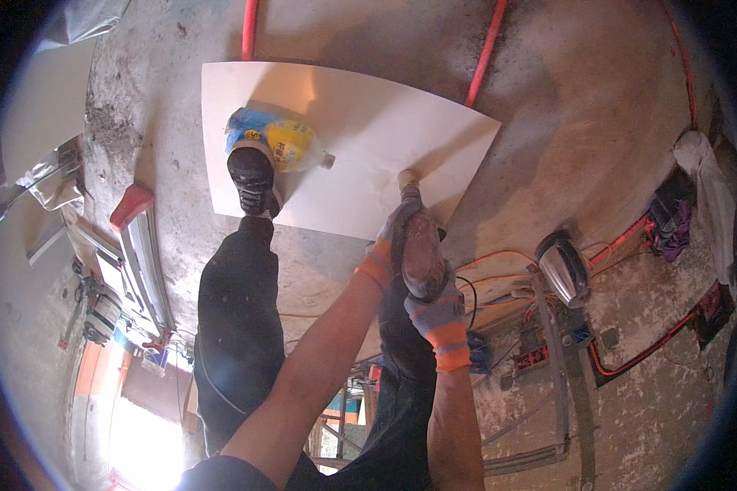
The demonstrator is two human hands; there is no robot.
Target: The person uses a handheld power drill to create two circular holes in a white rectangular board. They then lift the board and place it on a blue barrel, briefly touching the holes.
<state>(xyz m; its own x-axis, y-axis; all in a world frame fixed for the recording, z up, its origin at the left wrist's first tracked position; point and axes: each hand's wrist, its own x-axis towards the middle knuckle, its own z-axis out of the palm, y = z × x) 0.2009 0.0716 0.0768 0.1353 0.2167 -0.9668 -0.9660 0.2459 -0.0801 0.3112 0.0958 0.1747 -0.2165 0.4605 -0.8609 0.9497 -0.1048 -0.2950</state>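
My left hand (399,218), in a grey and orange work glove, grips the front of a handheld power tool (422,255) with a dusty reddish-brown body. My right hand (439,307), gloved alike, is closed round its rear end. The tool's pale cylindrical tip (408,178) meets a white board (356,135) on the concrete floor, near faint whitish marks; its exact kind cannot be told. A large plastic bottle (292,145) with a blue and yellow label lies on the board, against my black shoe (251,175), which rests on the board too.
Red conduits (486,55) run along the floor beyond the board. Orange cable (497,255) and a shiny metal and black object (562,268) lie to the right. Metal profiles (144,264) with a red end stand at the left. A dark bundle (672,215) is at the far right.
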